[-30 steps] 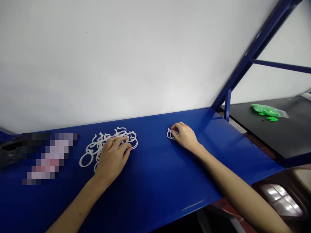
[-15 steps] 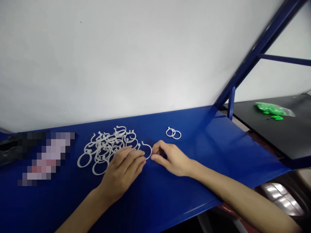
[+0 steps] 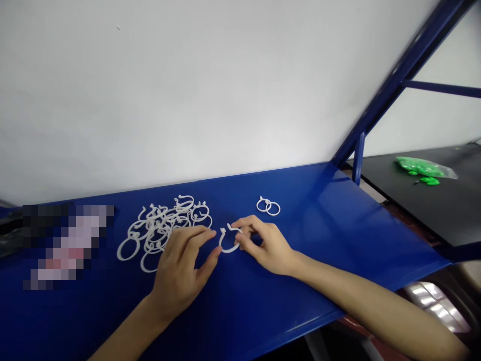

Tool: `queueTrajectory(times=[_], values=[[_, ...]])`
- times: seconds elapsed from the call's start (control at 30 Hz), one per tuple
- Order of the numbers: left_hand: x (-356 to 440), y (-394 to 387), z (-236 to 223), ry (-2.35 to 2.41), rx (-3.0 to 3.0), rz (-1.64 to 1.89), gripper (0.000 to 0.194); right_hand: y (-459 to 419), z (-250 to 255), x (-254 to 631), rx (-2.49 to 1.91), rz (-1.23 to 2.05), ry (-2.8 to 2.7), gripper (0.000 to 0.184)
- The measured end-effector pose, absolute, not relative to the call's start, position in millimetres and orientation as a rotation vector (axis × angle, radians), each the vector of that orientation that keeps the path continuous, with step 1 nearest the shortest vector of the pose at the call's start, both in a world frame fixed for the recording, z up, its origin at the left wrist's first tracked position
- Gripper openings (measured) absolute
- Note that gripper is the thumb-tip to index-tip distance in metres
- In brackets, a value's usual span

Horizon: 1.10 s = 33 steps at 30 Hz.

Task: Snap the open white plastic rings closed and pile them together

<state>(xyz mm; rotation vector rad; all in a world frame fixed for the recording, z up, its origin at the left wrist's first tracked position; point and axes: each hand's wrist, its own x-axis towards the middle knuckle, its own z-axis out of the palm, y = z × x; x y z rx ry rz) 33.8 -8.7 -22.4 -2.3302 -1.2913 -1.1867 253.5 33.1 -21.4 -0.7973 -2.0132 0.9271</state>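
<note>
A white plastic shower curtain ring (image 3: 229,250) stands between my hands, its gap facing up and away from me. My right hand (image 3: 263,244) is closed on the ring's right side, pinching it between thumb and fingers. My left hand (image 3: 185,260) is open, with thumb and fingers apart; its thumb tip is at the ring's left edge, and I cannot tell whether it touches. Behind and left of that hand lies a tangled pile of similar white rings (image 3: 158,231), partly hidden by the hand. Two overlapping closed rings (image 3: 273,208) lie apart, beyond my right hand.
The blue table (image 3: 300,296) backs onto a white wall (image 3: 210,90). A blurred-out item (image 3: 71,240) and a dark bag (image 3: 13,235) lie at the left. A blue frame post (image 3: 387,85) rises at right, beside a black table (image 3: 432,210) with a bag of green pieces (image 3: 421,168).
The fingers of my left hand have spread apart from the ring's left side. The ring has shifted slightly right and turned, still in my right hand. The pile and the two rings stay put.
</note>
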Motion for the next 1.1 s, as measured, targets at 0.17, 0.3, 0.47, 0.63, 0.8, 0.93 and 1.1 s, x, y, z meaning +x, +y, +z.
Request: queueTrajectory(times=[0.17, 0.3, 0.47, 0.63, 0.8, 0.93, 1.1], values=[[36.1, -5.4, -24.3, -1.624, -2.585, -1.270, 0.015, 31.8, -21.7, 255.2, -0.796, 0.842, -2.090, 0.022], [41.9, -4.8, -23.6, -1.874, -2.648, -1.359, 0.022, 33.5, -22.2, 255.5, -0.708, 0.799, -2.154, 0.017], [40.6, -4.6, -23.0, -2.034, -2.750, -1.366, 0.028, 34.5, -22.4, 254.7, -0.633, 0.689, -2.228, 0.018], [40.1, -7.3, -25.4, -1.962, -2.754, -1.361, 0.029, 32.6, -24.5, 255.1, -0.553, 0.504, -2.373, 0.026], [42.6, -5.9, -27.5, -1.846, -2.744, -1.269, 0.028, 33.9, -29.2, 253.3, -0.565, 0.421, -2.441, 0.029], [36.5, 1.6, -29.7, -1.653, -2.660, -1.188, 0.022, 38.8, -27.1, 251.5, -0.698, 0.476, -2.341, 0.023], [14.3, 16.9, -41.5, -1.565, -2.430, -0.867, 0.027, 65.7, -24.0, 269.0, -1.070, 0.366, -2.149, 0.020]])
